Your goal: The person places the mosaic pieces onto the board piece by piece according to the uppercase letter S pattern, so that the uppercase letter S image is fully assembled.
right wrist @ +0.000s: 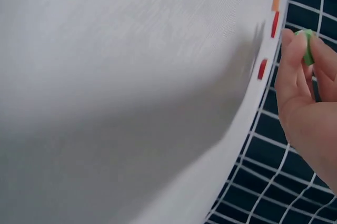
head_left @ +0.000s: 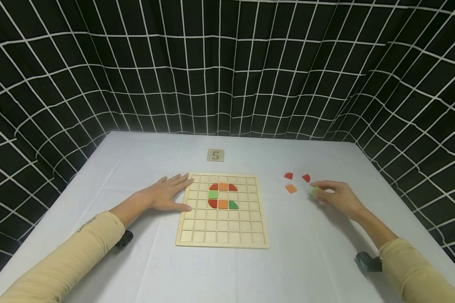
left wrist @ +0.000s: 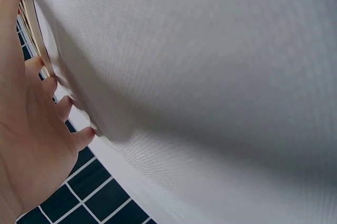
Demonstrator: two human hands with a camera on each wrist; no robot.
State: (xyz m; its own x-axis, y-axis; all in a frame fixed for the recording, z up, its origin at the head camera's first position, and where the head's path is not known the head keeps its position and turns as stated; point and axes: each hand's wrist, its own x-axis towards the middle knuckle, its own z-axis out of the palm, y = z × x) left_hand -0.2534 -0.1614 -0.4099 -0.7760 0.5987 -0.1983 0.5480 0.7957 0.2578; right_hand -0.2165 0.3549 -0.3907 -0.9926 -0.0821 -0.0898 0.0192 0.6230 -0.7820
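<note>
A wooden grid board (head_left: 220, 227) lies on the table, with several red, orange and green tiles set in its upper cells in a curved shape. My left hand (head_left: 167, 192) rests along the board's left side, fingers spread and thumb on the edge; the left wrist view shows this hand (left wrist: 42, 124) side-on against the rim. Off to the right, my right hand (head_left: 339, 197) pinches a light green tile (right wrist: 308, 48) between thumb and fingers, above the cloth. Near it lie two red quarter-round tiles (head_left: 306, 178) and an orange square tile (head_left: 291, 188).
Behind the board lies a small square pattern card (head_left: 215, 155) with an S-like figure. A white cloth (head_left: 155, 269) covers the table. Black curtains with a white grid (head_left: 227, 75) stand around the back and sides.
</note>
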